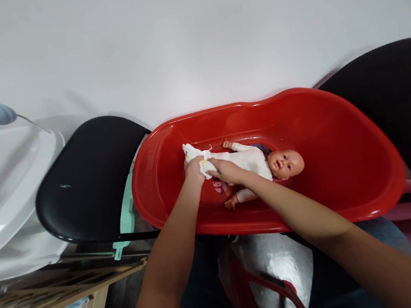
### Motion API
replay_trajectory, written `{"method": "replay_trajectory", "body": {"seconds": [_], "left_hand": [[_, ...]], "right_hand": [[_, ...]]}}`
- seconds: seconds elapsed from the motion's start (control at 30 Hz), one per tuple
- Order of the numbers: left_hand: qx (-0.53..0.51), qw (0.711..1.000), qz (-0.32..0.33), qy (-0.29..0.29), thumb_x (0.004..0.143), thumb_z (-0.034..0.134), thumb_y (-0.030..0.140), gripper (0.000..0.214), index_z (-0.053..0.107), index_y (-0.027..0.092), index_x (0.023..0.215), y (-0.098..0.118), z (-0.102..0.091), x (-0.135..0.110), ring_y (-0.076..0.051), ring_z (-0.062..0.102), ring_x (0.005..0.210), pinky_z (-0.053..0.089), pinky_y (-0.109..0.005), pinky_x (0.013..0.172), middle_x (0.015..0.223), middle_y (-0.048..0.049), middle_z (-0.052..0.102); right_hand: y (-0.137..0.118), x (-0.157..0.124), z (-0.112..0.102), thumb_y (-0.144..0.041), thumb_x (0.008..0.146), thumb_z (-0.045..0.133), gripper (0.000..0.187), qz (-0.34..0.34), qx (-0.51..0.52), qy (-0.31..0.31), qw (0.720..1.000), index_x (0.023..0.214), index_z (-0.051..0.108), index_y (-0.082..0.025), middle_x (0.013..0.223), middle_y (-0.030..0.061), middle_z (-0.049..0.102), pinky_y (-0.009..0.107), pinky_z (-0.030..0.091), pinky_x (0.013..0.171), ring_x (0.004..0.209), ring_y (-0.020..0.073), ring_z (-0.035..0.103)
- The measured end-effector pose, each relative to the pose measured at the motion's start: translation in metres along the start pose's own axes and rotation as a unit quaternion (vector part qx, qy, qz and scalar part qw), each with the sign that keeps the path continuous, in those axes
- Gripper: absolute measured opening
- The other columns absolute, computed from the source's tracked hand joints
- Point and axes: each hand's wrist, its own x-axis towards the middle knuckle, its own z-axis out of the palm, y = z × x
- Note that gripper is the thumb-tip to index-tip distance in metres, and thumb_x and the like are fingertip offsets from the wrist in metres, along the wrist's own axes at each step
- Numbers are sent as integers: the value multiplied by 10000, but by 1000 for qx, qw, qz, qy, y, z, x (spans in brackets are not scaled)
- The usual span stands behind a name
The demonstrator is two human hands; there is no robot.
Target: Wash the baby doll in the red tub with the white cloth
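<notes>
A baby doll point(264, 163) in a white suit lies on its back inside a red plastic tub point(325, 126), head to the right. My left hand point(193, 170) is closed on the white cloth point(194, 153) at the doll's feet. Close beside it, my right hand point(227, 170) grips the doll's legs, fingers wrapped round the white garment. Both forearms reach in over the tub's near rim.
A black chair seat point(89, 181) stands left of the tub and another black chair point(406, 103) at the right. White plastic tubs point(6, 189) are stacked far left, above a wooden slatted frame point(53, 300). A white wall lies behind.
</notes>
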Motion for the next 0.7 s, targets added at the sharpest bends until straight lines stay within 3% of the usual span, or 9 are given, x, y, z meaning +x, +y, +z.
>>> {"method": "replay_trajectory", "body": {"seconds": [0.17,0.3,0.47,0.6,0.7], "left_hand": [[54,996,35,66,760,706,23,579,654,218,1302,2,5,-7,-222,788,914,643,-340,812,1141,-68,774],[118,989,58,67,817,694,45,592,596,217,1375,3,7,-10,-227,781,1023,639,-318,823,1304,-110,737],[149,984,89,47,835,694,26,667,503,220,1444,6,11,-17,-223,770,1066,637,-311,833,1342,-128,717],[175,971,154,44,816,704,6,797,425,232,1528,12,13,-17,-214,728,1196,613,-300,937,1464,-145,648],[194,959,200,49,811,743,46,787,453,231,1518,16,13,-11,-216,711,1228,600,-294,959,1483,-141,636]], "right_hand": [[-3,-1,0,-408,1098,536,391,11,-7,-16,1000,1419,522,-186,1230,130,747,252,515,704,661,147,691],[-6,-1,-1,-376,1082,566,346,-1,-39,-2,999,1359,563,-168,1161,124,757,262,507,786,844,197,712],[-5,-1,-1,-388,1074,568,353,10,-54,1,998,1351,578,-170,1114,118,766,272,511,782,868,221,717],[-2,-2,-3,-391,1091,525,421,20,-13,-11,1000,1461,527,-192,1126,117,772,291,530,721,686,198,718],[-2,-3,-5,-387,1100,504,506,18,21,-28,999,1572,423,-225,1175,114,769,292,535,658,530,152,667]]}}
